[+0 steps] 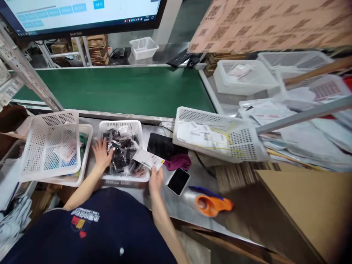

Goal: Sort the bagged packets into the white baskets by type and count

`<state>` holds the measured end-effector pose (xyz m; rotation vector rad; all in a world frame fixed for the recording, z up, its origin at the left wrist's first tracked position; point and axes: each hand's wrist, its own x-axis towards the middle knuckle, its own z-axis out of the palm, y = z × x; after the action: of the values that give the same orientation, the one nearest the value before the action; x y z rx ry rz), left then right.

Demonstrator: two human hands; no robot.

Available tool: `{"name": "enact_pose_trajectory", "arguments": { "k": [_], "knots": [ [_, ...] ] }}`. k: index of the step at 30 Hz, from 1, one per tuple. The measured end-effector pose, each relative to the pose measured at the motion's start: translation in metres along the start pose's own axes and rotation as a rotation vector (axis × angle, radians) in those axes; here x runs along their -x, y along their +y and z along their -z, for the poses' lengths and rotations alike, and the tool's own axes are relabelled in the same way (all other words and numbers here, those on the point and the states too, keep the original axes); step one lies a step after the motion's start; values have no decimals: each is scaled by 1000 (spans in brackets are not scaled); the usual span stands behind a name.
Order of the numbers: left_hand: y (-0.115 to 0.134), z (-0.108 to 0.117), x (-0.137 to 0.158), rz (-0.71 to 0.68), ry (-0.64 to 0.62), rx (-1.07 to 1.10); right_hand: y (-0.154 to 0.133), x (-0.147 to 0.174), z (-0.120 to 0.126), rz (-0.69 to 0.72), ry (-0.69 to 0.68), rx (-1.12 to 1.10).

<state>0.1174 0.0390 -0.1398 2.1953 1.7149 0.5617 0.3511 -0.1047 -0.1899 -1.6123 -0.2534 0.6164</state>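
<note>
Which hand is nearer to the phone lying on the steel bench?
Right. The right hand, holding a white label, sits just left of the phone. The left hand rests farther left, in the basket of black packets.

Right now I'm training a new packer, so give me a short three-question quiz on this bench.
1. True or false: the right hand holds a label.
2. What does the left hand touch? A) phone B) basket of black packets C) tape dispenser
3. Fill in: the phone lies screen-up between the right hand and the orange ____.

Key: 1 true. 2 B, the basket holding packets. 3 tape dispenser.
</note>
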Motion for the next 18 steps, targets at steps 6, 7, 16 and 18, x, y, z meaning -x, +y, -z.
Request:
{"name": "enact_pose_trajectory", "arguments": {
  "k": [6,7,16,18],
  "knots": [
    [18,-15,-19,80,-245,-69,-5,9,-5,-3,-114,204],
    [23,-13,-26,60,-269,-50,-8,12,-1,-5,-145,222],
    [87,36,-40,-107,-597,776,-85,-12,20,55,-454,177],
    [100,40,-36,-43,-797,959,-101,-21,18,114,-561,173]
  ]
}}
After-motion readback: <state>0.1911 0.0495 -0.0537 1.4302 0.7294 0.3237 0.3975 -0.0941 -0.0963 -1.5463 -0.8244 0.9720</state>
